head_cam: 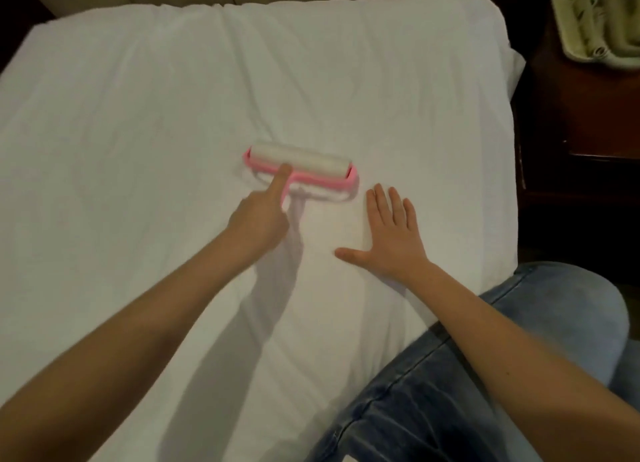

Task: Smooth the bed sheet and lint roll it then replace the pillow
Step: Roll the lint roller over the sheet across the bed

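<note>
A white bed sheet [145, 115] covers the mattress, with soft creases running across it. A pink lint roller [304, 163] with a white sticky roll lies on the sheet near the middle. My left hand [259, 215] grips its pink handle, with the index finger stretched forward onto the frame. My right hand [391, 233] lies flat on the sheet just right of the roller, fingers straight and spread. No pillow is in view.
A dark wooden nightstand [581, 115] stands at the bed's right side, with a folded pale green textile [599, 21] on it. My knee in blue jeans [519, 357] rests on the bed's near right edge. A dark headboard runs along the far edge.
</note>
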`<state>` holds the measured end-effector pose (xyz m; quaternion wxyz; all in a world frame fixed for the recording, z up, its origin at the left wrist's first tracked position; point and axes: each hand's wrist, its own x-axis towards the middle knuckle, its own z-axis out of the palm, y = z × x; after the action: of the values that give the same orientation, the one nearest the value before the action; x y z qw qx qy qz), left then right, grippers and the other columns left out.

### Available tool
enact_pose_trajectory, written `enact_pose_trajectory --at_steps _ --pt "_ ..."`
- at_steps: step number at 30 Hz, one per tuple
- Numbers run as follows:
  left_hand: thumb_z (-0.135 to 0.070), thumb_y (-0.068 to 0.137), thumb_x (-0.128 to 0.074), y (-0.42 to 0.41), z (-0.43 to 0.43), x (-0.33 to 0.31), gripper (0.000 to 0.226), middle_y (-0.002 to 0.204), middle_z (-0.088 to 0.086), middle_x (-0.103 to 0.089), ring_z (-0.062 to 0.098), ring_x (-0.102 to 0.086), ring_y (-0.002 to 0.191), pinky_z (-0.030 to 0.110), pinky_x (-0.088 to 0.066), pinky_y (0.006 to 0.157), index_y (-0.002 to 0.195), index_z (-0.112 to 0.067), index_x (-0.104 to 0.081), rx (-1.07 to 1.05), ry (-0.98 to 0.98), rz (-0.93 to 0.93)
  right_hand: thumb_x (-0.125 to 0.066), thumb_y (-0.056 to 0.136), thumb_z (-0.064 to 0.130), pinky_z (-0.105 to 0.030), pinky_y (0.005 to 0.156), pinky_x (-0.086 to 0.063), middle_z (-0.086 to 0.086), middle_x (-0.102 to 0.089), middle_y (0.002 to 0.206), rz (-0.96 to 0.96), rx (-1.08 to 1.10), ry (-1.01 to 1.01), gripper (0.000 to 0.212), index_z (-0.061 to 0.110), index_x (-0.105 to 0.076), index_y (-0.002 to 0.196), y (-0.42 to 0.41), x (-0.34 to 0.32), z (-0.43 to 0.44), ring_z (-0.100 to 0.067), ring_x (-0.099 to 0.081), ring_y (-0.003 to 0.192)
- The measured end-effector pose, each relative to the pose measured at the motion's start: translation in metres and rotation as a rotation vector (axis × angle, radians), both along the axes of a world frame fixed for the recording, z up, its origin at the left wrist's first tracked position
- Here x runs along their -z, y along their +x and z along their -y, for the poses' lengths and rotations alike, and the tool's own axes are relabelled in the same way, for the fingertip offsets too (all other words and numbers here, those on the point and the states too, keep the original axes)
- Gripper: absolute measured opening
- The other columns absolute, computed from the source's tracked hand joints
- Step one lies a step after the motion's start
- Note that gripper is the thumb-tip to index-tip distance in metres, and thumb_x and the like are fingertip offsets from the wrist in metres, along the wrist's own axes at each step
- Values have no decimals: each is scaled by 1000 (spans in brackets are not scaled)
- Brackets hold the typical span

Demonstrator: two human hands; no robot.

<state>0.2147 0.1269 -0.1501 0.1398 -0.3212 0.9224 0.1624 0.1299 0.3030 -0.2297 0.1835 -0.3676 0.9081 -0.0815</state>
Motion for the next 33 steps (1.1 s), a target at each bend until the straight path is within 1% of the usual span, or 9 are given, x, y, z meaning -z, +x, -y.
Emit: enact_pose_trajectory --at_steps 4,8,12,16,21,25,26,28,33 --pt "-4 90 -36 -90 12 7 74 106 14 -54 28 -51 82 33 -37 65 150 -31 -1 6 17 -103 -36 82 77 -38 113 18 -3 25 156 -1 30 21 108 12 20 148 -39 -3 9 -22 25 143" --pt "-4 90 -33 -139 23 18 74 93 8 -48 26 -49 78 33 -36 62 150 -33 1 -32 20 -130 -34 83 77 -40 115 15 -4 22 157 -2 26 35 107 11 18 149 -87 -6 27 -22 22 144" --pt "-5 92 -32 -178 34 28 73 75 5 -46 21 -48 66 30 -32 51 149 -36 1 -84 19 -164 -32 83 77 -41 114 16 -5 21 158 -20 -76 43 105 10 16 149 -133 -7 42 -21 21 144" --pt "-5 93 -33 -225 37 32 72 69 4 -43 20 -46 60 29 -32 48 149 -35 2 -131 12 -192 -28 86 75 -38 114 18 -3 19 158 -4 -180 6 100 11 16 149 -175 -5 51 -17 18 145" --pt "-1 90 -37 -197 21 11 78 66 8 -47 22 -48 55 29 -35 47 149 -36 0 -193 63 -52 -20 91 70 -36 108 24 -5 21 157 67 -251 -11 92 8 20 147 -179 -8 41 -19 21 144" --pt "-1 87 -43 -114 -14 -31 83 87 24 -60 36 -59 77 31 -39 65 149 -34 2 -254 51 258 -28 93 65 -37 112 20 -7 24 156 194 -332 63 93 8 26 143 -170 -27 8 -21 22 144" --pt "-2 88 -42 -98 -21 -40 83 87 22 -61 35 -60 77 30 -38 65 148 -34 4 -257 59 336 -31 93 64 -37 113 19 -7 25 156 220 -347 80 95 8 26 143 -170 -32 1 -20 22 144" --pt "-2 89 -39 -78 -27 -54 81 74 10 -55 26 -55 64 28 -37 59 148 -35 6 -241 83 445 -34 92 64 -38 113 17 -7 26 156 269 -356 108 97 8 26 144 -168 -41 -6 -21 22 144" --pt "-2 91 -35 -120 3 -48 76 69 3 -48 16 -47 57 26 -37 53 149 -35 1 -167 70 399 -34 89 69 -39 110 23 -8 28 154 268 -306 58 103 8 30 140 -170 -34 9 -21 23 143"
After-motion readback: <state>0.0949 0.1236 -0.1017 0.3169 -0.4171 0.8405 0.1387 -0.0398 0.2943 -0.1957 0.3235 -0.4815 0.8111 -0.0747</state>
